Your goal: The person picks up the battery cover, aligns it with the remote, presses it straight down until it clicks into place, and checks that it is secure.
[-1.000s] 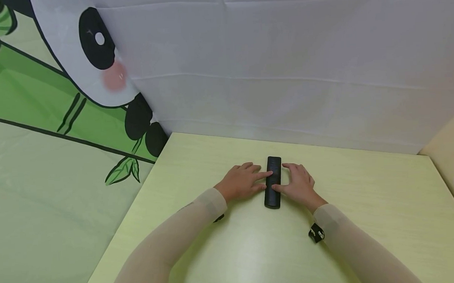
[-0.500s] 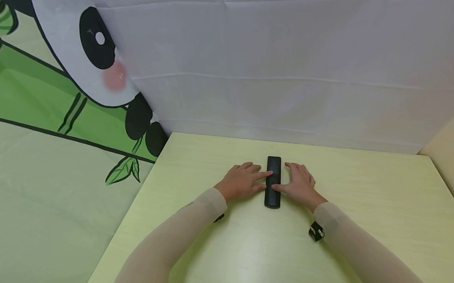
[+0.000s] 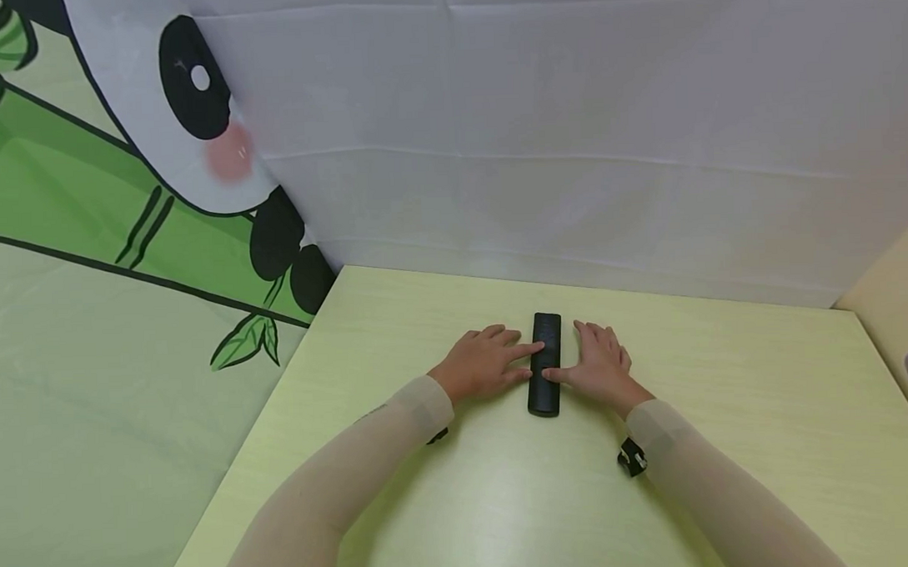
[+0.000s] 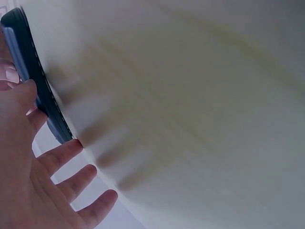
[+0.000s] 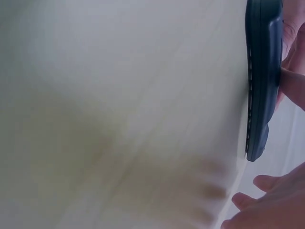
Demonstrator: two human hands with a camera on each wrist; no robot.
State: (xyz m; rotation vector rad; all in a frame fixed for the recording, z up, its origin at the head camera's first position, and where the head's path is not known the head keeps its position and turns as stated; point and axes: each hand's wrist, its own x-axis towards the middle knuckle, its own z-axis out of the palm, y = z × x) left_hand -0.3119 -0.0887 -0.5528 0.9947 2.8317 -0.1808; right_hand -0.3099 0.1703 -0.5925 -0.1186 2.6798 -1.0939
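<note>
A long black remote control (image 3: 545,389) lies on the pale table, its length pointing away from me. From its left side my left hand (image 3: 475,366) reaches in, index fingertip on the remote's top face and thumb against its left edge. The other fingers are spread over the table, as the left wrist view also shows beside the remote (image 4: 31,62). My right hand (image 3: 599,366) is on the other side, with its thumb on the remote's face. Its straight fingers stand apart from the remote (image 5: 262,71), pointing away from me.
The table (image 3: 462,517) ends at a white cloth backdrop (image 3: 569,146). A printed panda and bamboo sheet (image 3: 158,194) hangs at the left, and a beige panel (image 3: 906,318) borders the right. Black straps are on both wrists.
My right hand's fingers have moved slightly up and right, farther from the remote, while its thumb stays on it. The left hand keeps its place.
</note>
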